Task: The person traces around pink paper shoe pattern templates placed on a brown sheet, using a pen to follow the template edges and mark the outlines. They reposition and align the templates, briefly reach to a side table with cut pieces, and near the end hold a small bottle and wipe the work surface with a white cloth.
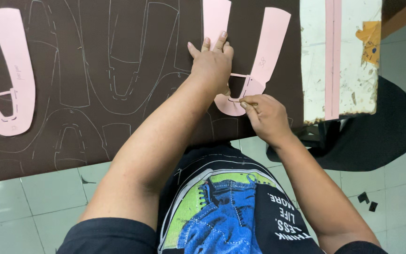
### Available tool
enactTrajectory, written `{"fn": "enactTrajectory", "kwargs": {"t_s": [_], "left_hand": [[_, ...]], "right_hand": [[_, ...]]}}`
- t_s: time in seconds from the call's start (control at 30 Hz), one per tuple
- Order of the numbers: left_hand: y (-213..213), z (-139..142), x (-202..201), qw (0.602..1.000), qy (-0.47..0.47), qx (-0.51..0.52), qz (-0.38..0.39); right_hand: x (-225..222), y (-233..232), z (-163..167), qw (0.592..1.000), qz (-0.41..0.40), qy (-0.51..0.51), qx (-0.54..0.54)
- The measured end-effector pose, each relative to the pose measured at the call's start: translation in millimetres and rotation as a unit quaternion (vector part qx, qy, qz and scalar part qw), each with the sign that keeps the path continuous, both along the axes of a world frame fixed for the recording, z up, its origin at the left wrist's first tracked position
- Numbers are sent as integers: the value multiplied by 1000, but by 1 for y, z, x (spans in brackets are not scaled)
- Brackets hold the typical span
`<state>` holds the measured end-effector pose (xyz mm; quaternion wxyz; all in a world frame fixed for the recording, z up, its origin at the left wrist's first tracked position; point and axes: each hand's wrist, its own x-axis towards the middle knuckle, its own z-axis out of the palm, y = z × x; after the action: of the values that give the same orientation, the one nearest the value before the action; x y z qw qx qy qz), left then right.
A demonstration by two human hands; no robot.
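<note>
The left hand [212, 63] lies flat and open, fingers spread forward, pressing down on a pink U-shaped template [259, 61] that rests on a dark brown sheet [132, 42]. The hand grips nothing; it holds the template in place by downward pressure alone. The right hand [266, 115] is closed in a pinch around a thin marking pen [247, 102], with its tip touching the lower curve of the template, near the narrow crossbar that bridges the two arms.

Progress, judged from the sheet: many pale traced outlines [118, 84] of the same U shape already cover the brown material to the left of the hands, nested closely beside one another. The outline around the held template appears to be in hand at its lower curve (how much of its edge is already traced cannot be told, since the hand and the template cover it). Some untraced brown material shows around the template on its right.

A second pink template [12, 75] lies unheld at the far left of the sheet, well apart from both hands. To the right, a worn white board [353, 61] with a pink strip [332, 56] along it overlaps the sheet's edge. Below it, a dark cloth [382, 136] lies on the pale green tiled floor [33, 207].
</note>
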<state>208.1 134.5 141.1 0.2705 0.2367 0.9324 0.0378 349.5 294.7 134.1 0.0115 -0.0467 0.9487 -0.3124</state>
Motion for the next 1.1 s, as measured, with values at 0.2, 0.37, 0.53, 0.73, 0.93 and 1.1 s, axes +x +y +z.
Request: {"fn": "enactTrajectory", "kwargs": {"t_s": [0.2, 0.37, 0.53, 0.73, 0.93, 1.1], "left_hand": [[3, -3, -1, 1000, -3, -1, 5], [5, -4, -2, 1000, -10, -6, 5], [7, -1, -3, 1000, -17, -9, 7], [6, 2, -3, 1000, -21, -8, 5], [6, 3, -3, 1000, -19, -4, 10], [3, 2, -4, 1000, -11, 11, 6]], "right_hand": [[3, 7, -4, 999, -16, 20, -39], [4, 12, -4, 1000, 2, 17, -10], [-1, 16, -3, 998, -3, 67, 18], [-4, 20, -5, 997, -32, 76, -15], [-18, 25, -7, 996, -2, 87, 17], [-28, 25, -4, 995, -23, 100, 2]]}}
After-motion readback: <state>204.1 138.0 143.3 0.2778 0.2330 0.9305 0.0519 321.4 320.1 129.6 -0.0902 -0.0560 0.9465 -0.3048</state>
